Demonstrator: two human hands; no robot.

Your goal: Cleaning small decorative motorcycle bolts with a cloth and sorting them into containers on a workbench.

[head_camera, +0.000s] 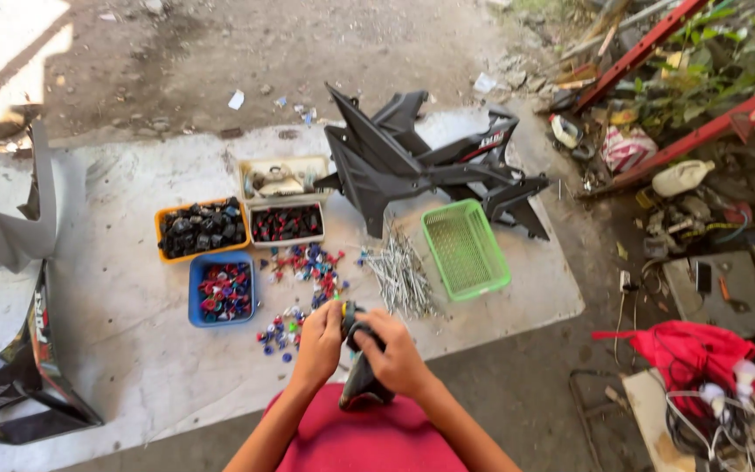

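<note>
— Fingers first: what do we see at them?

— Both sets are curled shut on one dark tool point(358, 367). Our left hand point(319, 343) pinches near its top, where a speck of yellow-green shows; our right hand point(392, 354) wraps the upper body from the other side.

— How does the tool look?

— Black to dark grey, longish, held nearly upright with its lower end resting over the red cloth point(369, 437) on our lap. We cannot tell what kind of tool it is.

— And just past the hands?

— Small caps point(308, 267) in red, blue and white lie scattered on the pale mat point(133, 350), touching nothing but each other. Beside them, to the right, lies a heap of silvery metal pins point(401, 275).

— Containers?

— A blue square tub point(196, 301) holds mixed red and blue bits. Behind it an orange tray point(164, 236) is full of black pieces, and next to that a white tray point(288, 240) carries dark red ones. A cream box point(246, 170) sits farther back. A green mesh basket point(467, 249) stands at the right — its inside bare.

— Any labels?

— The black fairing panels point(412, 157) behind the basket bear a red-and-white decal; another dark panel point(19, 376) at far left shows white lettering along its edge.
</note>
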